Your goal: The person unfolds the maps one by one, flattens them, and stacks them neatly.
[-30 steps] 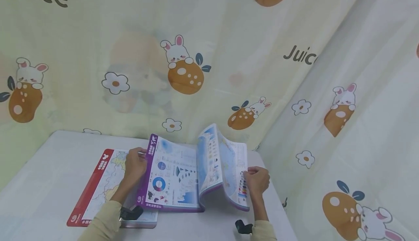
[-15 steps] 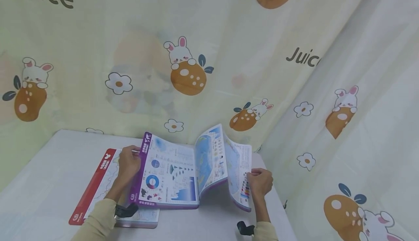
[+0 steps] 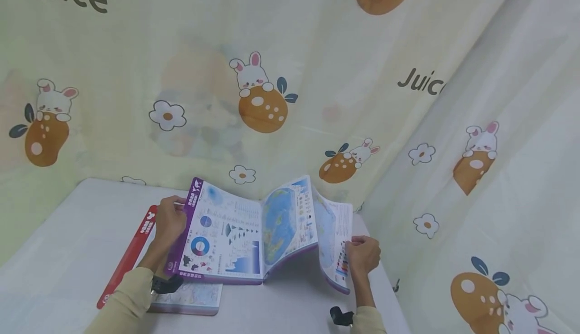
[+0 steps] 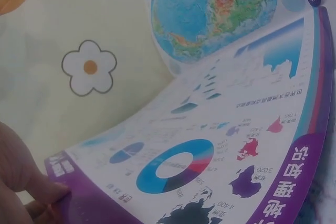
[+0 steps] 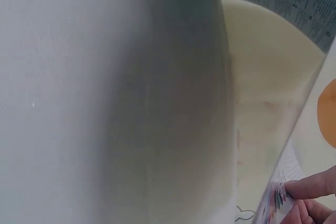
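One map [image 3: 260, 238] between both hands [image 3: 169, 220] [image 3: 364, 255]

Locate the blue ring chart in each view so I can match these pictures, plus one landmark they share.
Head: the blue ring chart is low and left of centre, on the left part of the purple-edged map.
Left wrist: the blue ring chart is low, near mid-width.
Right wrist: not in it.
Shared landmark: the printed curtain, seen in all three.
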`<state>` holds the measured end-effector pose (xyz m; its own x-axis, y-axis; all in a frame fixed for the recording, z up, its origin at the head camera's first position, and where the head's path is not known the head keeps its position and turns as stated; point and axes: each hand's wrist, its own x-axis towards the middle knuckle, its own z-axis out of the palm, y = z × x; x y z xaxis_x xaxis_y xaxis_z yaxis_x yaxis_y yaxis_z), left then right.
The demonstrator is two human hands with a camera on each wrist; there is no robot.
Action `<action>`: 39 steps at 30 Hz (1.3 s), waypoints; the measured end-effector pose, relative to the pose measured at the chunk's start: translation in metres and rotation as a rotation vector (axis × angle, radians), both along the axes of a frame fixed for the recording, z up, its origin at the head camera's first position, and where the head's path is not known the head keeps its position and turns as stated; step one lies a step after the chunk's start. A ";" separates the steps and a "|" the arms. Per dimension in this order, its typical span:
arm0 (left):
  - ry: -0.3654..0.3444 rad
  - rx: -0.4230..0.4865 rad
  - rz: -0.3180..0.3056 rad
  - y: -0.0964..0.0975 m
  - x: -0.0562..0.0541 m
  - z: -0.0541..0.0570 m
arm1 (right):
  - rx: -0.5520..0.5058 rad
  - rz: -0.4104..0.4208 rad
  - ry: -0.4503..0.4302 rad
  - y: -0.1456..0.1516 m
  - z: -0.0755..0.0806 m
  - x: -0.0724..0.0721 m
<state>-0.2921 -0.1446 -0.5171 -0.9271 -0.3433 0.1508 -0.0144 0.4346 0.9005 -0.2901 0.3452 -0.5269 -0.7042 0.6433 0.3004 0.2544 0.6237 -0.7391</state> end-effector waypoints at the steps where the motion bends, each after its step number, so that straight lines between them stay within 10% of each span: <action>1: 0.000 -0.004 0.008 -0.002 -0.001 -0.001 | 0.001 -0.003 -0.003 0.001 -0.001 0.000; 39: -0.048 -0.140 0.062 -0.053 -0.028 -0.036 | 0.271 -0.023 -0.144 0.059 -0.031 -0.046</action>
<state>-0.3198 -0.1980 -0.5533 -0.9121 -0.3788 0.1567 -0.0869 0.5524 0.8290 -0.3366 0.4047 -0.5581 -0.7382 0.5697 0.3613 0.3609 0.7860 -0.5020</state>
